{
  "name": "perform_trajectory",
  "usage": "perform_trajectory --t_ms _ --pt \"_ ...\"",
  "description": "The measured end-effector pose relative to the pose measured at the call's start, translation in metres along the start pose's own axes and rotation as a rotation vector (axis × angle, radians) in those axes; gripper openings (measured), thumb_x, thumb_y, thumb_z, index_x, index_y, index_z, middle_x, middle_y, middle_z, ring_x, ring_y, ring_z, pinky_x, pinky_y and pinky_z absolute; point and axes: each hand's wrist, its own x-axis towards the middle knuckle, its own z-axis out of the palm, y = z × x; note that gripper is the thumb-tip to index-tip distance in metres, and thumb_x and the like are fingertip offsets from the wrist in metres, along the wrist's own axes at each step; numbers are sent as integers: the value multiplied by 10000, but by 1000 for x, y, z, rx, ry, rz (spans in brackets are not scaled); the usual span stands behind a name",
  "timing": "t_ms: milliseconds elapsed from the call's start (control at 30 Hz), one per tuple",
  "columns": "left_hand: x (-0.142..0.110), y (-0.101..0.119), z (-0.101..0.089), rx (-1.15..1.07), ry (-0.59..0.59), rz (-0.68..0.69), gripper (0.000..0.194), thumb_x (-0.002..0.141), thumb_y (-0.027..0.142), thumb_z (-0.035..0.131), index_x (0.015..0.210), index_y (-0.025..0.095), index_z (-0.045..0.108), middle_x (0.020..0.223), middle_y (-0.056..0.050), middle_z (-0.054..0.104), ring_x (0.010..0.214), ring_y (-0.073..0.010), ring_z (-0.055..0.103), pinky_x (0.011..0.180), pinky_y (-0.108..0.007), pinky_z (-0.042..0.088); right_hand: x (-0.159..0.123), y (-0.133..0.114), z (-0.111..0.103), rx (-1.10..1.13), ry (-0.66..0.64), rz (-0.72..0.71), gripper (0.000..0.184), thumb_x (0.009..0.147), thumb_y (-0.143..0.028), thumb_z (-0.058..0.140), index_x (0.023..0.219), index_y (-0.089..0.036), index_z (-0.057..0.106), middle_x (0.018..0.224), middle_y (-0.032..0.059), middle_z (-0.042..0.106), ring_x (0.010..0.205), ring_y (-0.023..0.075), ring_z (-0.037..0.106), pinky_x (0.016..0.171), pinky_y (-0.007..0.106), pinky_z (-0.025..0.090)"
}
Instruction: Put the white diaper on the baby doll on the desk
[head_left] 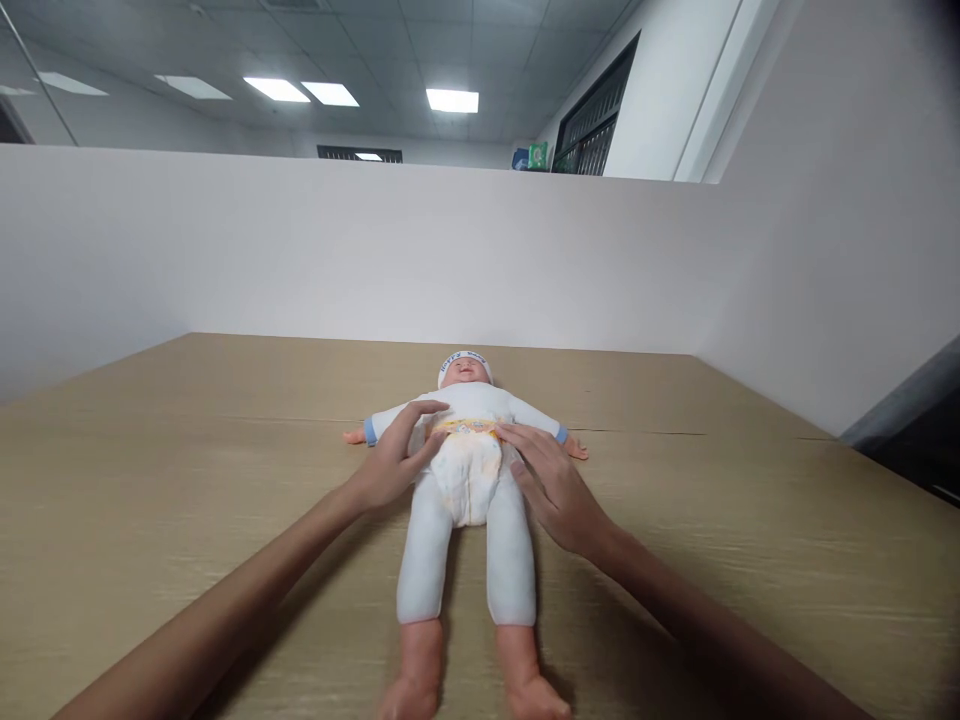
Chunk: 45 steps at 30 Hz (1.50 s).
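A baby doll (pixel 517 405) in a white outfit with blue cuffs lies on its back, feet toward me and arms spread. Around its hips is a white diaper (pixel 470 478) with a yellow-orange patterned waistband. At the diaper's left side, my left hand (pixel 390 462) rests open, its thumb apart by the waistband and its fingers reaching onto the doll's waist. My right hand (pixel 559 485) lies open against the other side, fingertips touching the waistband's right end. Neither hand grasps anything that I can see. The diaper's side edges are partly hidden under my fingers.
The doll lies on a wide wooden table (pixel 225 430) with a seam running across it. A white partition (pixel 450 250) rises behind the table, and a wall stands at the right. A dark object (pixel 919 420) shows at the right edge.
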Motion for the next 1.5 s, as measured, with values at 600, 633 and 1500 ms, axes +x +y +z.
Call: perform_trajectory --t_ms 600,633,1500 --pt "-19 -32 -41 127 -4 -348 392 946 567 451 749 234 512 746 4 548 734 -210 530 685 -322 405 95 -33 38 -120 -126 240 276 913 -369 692 804 -252 468 792 -25 623 729 186 548 635 317 317" --pt "-12 -25 -39 99 -3 -337 397 951 568 461 752 229 521 746 9 548 731 -201 520 678 -315 393 95 -33 39 -118 -129 236 271 918 -370 686 807 -252 469 804 -20 630 741 190 554 639 317 322" --pt "-42 34 6 79 46 89 178 1070 404 567 1038 228 568 1043 -38 660 911 -205 561 851 -362 452 73 -51 23 -100 63 213 75 937 -200 542 961 -252 493 983 44 656 943 241 630 813 358 451"
